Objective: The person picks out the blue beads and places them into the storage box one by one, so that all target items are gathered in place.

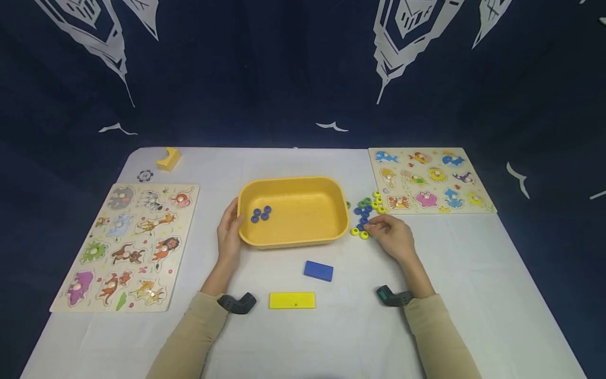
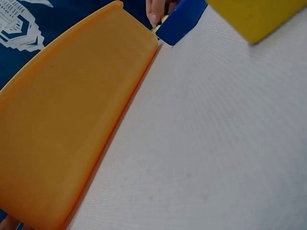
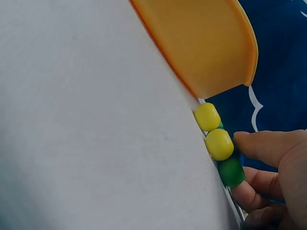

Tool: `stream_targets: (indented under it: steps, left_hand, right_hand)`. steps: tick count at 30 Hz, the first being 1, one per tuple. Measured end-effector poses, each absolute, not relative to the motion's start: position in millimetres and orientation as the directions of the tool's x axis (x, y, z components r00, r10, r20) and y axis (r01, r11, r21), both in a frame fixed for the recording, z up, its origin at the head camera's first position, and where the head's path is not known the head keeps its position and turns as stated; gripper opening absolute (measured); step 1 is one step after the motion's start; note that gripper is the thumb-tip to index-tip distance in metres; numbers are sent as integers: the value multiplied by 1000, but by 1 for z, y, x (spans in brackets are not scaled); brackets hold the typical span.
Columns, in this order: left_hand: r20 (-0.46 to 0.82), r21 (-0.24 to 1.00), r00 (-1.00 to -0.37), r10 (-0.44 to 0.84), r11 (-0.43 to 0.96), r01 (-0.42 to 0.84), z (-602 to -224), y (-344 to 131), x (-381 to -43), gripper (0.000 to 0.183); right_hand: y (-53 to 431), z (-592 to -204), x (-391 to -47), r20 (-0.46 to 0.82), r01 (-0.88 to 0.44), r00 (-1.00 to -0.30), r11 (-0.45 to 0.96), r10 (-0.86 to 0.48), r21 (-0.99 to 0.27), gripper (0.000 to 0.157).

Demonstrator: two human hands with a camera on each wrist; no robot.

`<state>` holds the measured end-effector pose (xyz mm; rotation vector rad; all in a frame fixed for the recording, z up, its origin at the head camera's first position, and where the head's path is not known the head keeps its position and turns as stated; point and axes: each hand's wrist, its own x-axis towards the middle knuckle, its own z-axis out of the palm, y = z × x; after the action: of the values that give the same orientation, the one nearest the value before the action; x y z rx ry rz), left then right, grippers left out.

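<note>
Gripping tray (image 1: 303, 213), left hand (image 1: 229, 234), curled at beads (image 1: 364, 221), right hand (image 1: 394, 238)

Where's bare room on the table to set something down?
Right of the right hand, in front of the sea-animal board; also between the sleeves, nearer than the yellow bar. It's crowded beside the tray, where beads cluster by that hand and board.

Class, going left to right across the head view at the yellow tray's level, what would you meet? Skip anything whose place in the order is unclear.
Animal puzzle board → left hand → yellow tray → cluster of loose beads → right hand.
</note>
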<state>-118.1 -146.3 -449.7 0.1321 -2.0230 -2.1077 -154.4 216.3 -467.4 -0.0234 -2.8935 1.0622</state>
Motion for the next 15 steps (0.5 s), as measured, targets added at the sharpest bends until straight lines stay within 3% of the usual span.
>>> stream_targets:
  steps: [8,15]
  left_hand:
    - [102,993,-972,-213,-43,113,-449,-147,-119,45]
    - [81,994,-973,-218,-58,96,-451,-148,-119,46]
  right_hand:
    - [215,-470,-154,96,-45,-995,787,19,-615,31]
    - [215,-461,-154,105,-45,-993,658,53,-751,28]
